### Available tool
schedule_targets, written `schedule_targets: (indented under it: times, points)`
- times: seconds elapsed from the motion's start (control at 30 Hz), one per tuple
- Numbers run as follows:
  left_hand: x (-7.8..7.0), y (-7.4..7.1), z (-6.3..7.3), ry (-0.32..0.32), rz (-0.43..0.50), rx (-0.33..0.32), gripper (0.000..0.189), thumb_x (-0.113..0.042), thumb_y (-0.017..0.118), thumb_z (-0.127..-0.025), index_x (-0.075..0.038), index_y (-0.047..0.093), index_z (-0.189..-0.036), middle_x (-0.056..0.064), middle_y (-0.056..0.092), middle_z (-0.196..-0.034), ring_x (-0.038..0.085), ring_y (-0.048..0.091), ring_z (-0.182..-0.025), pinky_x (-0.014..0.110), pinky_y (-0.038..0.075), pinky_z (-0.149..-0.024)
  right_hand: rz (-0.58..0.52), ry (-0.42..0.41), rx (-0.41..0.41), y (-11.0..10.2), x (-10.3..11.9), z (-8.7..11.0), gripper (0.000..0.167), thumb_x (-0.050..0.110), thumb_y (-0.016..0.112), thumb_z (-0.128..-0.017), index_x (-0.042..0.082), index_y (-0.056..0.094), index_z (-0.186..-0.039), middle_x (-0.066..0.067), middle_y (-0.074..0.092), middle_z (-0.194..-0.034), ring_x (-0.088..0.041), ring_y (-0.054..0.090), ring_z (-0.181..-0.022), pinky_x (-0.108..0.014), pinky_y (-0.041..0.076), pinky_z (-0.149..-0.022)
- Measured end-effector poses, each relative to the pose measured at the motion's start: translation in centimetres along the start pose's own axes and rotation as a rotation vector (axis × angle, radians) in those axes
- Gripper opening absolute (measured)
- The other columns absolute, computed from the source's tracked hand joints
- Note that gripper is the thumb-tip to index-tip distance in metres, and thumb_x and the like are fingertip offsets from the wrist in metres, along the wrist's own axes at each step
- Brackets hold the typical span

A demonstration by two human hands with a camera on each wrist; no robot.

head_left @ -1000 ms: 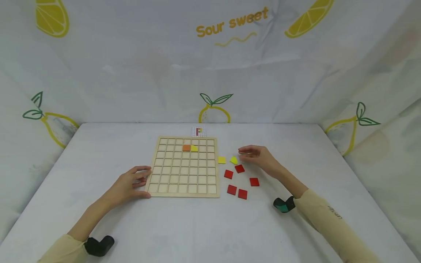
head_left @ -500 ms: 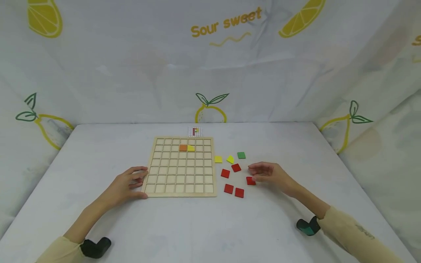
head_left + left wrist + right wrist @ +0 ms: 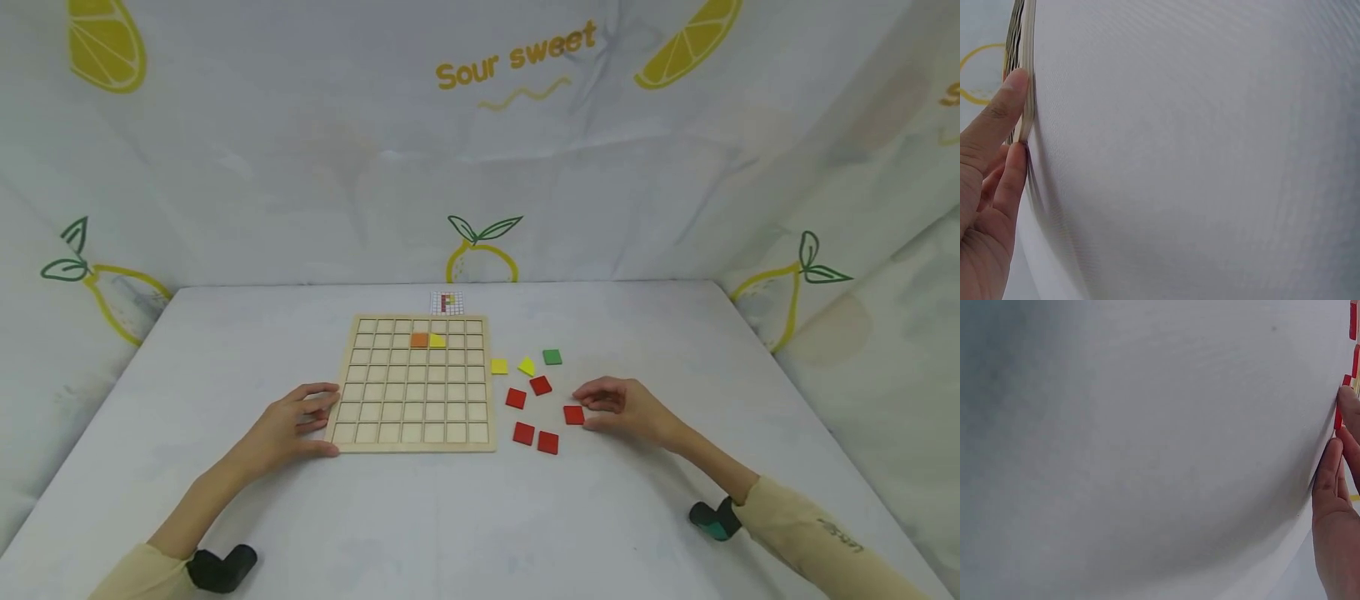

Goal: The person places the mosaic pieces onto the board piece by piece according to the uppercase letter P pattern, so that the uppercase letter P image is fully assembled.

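Note:
A wooden grid board (image 3: 412, 447) lies on the white table, with an orange tile (image 3: 419, 340) and a cut-cornered yellow tile (image 3: 438, 341) in its cells. My left hand (image 3: 288, 425) has its fingers along the board's left edge and its thumb at the near left corner. My right hand (image 3: 626, 410) is low by the rightmost red square tile (image 3: 573, 415). The thumb tip is right at the tile's near right corner, and the fingertips are just beyond its far side. In the right wrist view, thumb and fingers flank a red tile (image 3: 1338, 415).
Several other red tiles, such as one red tile (image 3: 548, 442), lie right of the board. Near them are a yellow square (image 3: 498, 367), a small yellow piece (image 3: 527, 367) and a green tile (image 3: 552, 357). A printed pattern card (image 3: 447, 303) lies behind the board.
My right hand has moved right and nearer from beside the small yellow piece to the rightmost red tile. The green tile now shows on the table. The left hand stays at the board.

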State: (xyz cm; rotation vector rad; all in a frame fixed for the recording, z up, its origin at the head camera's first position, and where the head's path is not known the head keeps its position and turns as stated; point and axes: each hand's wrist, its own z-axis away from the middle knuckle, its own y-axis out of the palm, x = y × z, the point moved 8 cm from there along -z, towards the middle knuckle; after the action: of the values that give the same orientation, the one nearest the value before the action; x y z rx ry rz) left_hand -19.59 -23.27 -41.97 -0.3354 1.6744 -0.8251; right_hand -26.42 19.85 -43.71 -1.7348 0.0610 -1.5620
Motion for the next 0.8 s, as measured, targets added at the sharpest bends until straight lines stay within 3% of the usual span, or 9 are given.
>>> schedule_targets:
  times: [0.2, 0.43, 0.8]
  points:
    - [0.1, 0.1, 0.0, -0.013, -0.016, -0.001, 0.074, -0.011, 0.084, -0.068, 0.019, 0.050, -0.127, 0.023, 0.043, -0.136, 0.030, 0.056, -0.102, 0.030, 0.057, -0.088, 0.147, -0.071, -0.035, -0.1, 0.9, -0.1, 0.028, 0.007, 0.079, -0.078, 0.001, 0.070, -0.104, -0.012, 0.062, -0.106, -0.025, 0.062, -0.095, -0.029, 0.059, -0.084]
    - [-0.2, 0.1, -0.1, -0.009, -0.043, 0.003, 0.073, -0.010, 0.084, -0.068, 0.019, 0.051, -0.126, 0.024, 0.044, -0.135, 0.030, 0.056, -0.101, 0.032, 0.056, -0.088, 0.176, -0.027, -0.042, -0.7, 1.1, -0.3, 0.028, 0.009, 0.077, -0.081, 0.001, 0.068, -0.106, -0.008, 0.067, -0.097, -0.018, 0.063, -0.084, -0.020, 0.059, -0.078]
    - [-0.3, 0.0, 0.0, -0.002, -0.035, 0.002, 0.073, -0.009, 0.084, -0.067, 0.019, 0.050, -0.126, 0.025, 0.043, -0.135, 0.029, 0.056, -0.100, 0.032, 0.057, -0.088, -0.082, 0.168, -0.072, -0.8, -0.3, -0.2, 0.037, 0.018, 0.073, -0.087, -0.001, 0.065, -0.118, -0.015, 0.066, -0.111, -0.026, 0.063, -0.100, -0.016, 0.056, -0.082]
